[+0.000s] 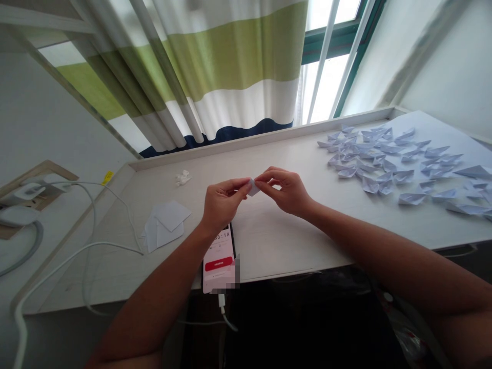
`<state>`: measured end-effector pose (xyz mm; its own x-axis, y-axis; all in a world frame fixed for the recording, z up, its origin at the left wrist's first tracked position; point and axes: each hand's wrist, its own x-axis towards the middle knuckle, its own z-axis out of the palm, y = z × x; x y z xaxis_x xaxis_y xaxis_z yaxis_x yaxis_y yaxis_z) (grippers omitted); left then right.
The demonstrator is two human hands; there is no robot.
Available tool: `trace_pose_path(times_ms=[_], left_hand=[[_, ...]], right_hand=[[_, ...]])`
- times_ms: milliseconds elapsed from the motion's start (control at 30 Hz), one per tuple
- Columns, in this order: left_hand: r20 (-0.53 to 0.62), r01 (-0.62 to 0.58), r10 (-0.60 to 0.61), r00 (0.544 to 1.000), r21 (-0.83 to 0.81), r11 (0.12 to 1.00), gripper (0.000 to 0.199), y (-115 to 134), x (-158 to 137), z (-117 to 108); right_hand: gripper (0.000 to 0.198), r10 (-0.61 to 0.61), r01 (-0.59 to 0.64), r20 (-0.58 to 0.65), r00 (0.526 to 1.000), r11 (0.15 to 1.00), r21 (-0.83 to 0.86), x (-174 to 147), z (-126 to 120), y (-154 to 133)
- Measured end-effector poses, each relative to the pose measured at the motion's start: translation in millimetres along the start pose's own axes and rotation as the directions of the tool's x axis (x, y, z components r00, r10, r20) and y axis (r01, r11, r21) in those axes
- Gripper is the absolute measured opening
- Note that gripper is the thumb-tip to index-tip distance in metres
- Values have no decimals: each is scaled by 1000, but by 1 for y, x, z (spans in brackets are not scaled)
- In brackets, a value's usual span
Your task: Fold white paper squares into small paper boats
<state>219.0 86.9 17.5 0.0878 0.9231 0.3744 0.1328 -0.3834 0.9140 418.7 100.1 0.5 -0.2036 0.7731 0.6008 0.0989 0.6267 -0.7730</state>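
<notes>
A small folded piece of white paper [253,188] is held up between both hands, above the middle of the white desk [265,246]. My left hand [224,202] pinches its left edge between thumb and fingers. On the other edge, the thumb and fingertips of my right hand [285,189] are closed on the same paper. Its lower part shows as a point between the hands; the rest is covered by fingers. Below my left wrist lies a phone [218,261] with a lit screen, partly hidden by the forearm.
Many folded paper boats [378,159] cover the desk's right side. Flat white paper sheets [169,223] lie at the left, with a crumpled white scrap [183,178] behind them. White cables [88,246] run from a power strip [34,192]. A striped curtain [230,56] hangs behind.
</notes>
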Motion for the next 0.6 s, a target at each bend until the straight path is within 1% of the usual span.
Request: trace_pose_path(times_ms=[167,300,367,467,500,533,600], left_hand=[[51,-5,4,999,12,1000,22,3,0,0],[60,-12,11,998,23,1000,23,1,0,0],[52,-13,12,999,20,1000,24,0,0,0],[35,-3,2,999,37,999,27,-2,0,1],[33,0,-2,999,47,999,27,-2,0,1],[31,-1,-1,1000,54,999,27,-3,0,1],[25,-14,12,1000,60,998,27,-3,0,1]], right_hand=[[17,-9,10,17,1000,999,-42,0,0,0],[19,-17,18,33,999,998,-56,0,1,0],[20,33,-32,32,999,999,-30,0,2,0],[25,148,-149,25,989,987,58,1,3,3],[27,167,-167,15,986,983,74,1,4,4],[27,168,-168,1,986,983,75,1,4,5],[25,128,-127,-13,992,991,37,0,4,5]])
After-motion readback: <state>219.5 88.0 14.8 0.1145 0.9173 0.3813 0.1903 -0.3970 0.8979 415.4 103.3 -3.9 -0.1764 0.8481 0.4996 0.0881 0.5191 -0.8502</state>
